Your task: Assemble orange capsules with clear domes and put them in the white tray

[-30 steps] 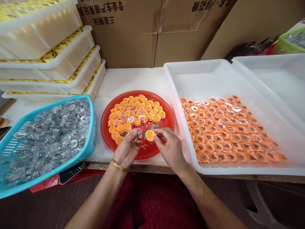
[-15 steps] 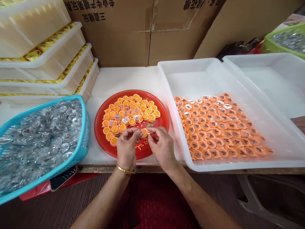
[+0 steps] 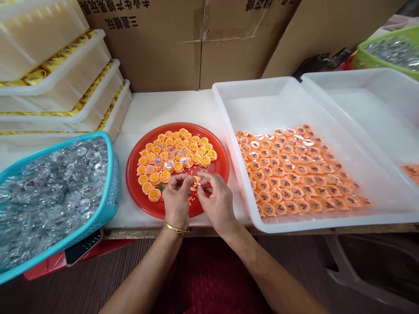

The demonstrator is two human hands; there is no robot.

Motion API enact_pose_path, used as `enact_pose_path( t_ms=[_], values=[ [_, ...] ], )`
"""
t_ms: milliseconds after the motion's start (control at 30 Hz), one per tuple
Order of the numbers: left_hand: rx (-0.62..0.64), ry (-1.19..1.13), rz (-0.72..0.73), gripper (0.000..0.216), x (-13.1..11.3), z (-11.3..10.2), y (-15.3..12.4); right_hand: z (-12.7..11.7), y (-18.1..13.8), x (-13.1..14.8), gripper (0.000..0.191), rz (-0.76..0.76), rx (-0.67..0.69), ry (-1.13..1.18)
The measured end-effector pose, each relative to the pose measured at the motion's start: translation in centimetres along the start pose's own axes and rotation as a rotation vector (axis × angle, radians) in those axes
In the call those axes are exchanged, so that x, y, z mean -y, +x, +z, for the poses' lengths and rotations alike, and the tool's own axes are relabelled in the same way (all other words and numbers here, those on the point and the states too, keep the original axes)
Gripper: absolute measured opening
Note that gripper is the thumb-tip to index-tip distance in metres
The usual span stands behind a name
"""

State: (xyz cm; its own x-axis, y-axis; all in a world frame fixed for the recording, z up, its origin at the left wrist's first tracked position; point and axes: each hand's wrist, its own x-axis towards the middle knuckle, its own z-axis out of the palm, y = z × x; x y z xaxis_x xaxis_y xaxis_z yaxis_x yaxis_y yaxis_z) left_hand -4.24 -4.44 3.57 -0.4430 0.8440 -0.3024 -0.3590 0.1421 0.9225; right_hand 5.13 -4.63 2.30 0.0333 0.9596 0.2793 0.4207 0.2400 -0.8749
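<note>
Between the fingertips of both hands is a small orange plastic cup (image 3: 195, 181), held above the front of a round red tray (image 3: 135, 197). My left hand (image 3: 177, 195) pinches its left side, and my right hand (image 3: 216, 200) grips it from the right. Fingers partly cover the cup, so whether a clear lid sits on it I cannot make out. On the tray lie several orange cups (image 3: 154, 177) filled with yellow-orange bits. A few clear discs (image 3: 169, 165) rest on top of them. Loose bits are scattered near my fingers.
Left stands a turquoise basket (image 3: 113, 187) of clear plastic lids, with a phone (image 3: 83, 247) beneath its edge. Stacked white crates (image 3: 88, 83) rise behind it. To the right, a white bin (image 3: 225, 113) holds rows of lidded orange cups. Cardboard boxes (image 3: 170, 52) line the back.
Both hands stay together over the tray, and the right fingers have closed in further over the cup. The whole view has shifted slightly, bringing more orange cups into sight at the far right.
</note>
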Motion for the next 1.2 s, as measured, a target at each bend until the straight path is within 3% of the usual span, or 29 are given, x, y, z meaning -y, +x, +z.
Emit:
enact_pose_path(
  t_ms=[233, 467, 633, 767, 1000, 1200],
  values=[
    [0.106, 0.275, 0.235, 0.012, 0.3, -0.2, 0.4, -0.1, 0.2, 0.1, 0.032, 0.05, -0.03, 0.084],
    [0.313, 0.406, 0.207, 0.015, -0.9, -0.7, 0.5, -0.6, 0.8, 0.6, 0.034, 0.125, 0.033, 0.252],
    [0.27, 0.475, 0.253, 0.015, -1.1, -0.7, 0.4, -0.9, 0.9, 0.6, 0.041, 0.314, 0.114, 0.571],
    [0.243, 0.481, 0.346, 0.017, -1.2, -0.4, -0.2, -0.8, 1.0, 0.5, 0.032, 0.429, 0.106, 0.704],
    [0.237, 0.348, 0.308, 0.029, -1.0, -0.6, -0.7, -0.3, 1.0, 0.9, 0.034, 0.452, 0.006, 0.661],
    [0.396, 0.464, 0.146, 0.04, -2.0, -1.0, -1.0, -2.3, 0.8, 2.5, 0.036, 0.38, 0.105, 0.578]
  ],
)
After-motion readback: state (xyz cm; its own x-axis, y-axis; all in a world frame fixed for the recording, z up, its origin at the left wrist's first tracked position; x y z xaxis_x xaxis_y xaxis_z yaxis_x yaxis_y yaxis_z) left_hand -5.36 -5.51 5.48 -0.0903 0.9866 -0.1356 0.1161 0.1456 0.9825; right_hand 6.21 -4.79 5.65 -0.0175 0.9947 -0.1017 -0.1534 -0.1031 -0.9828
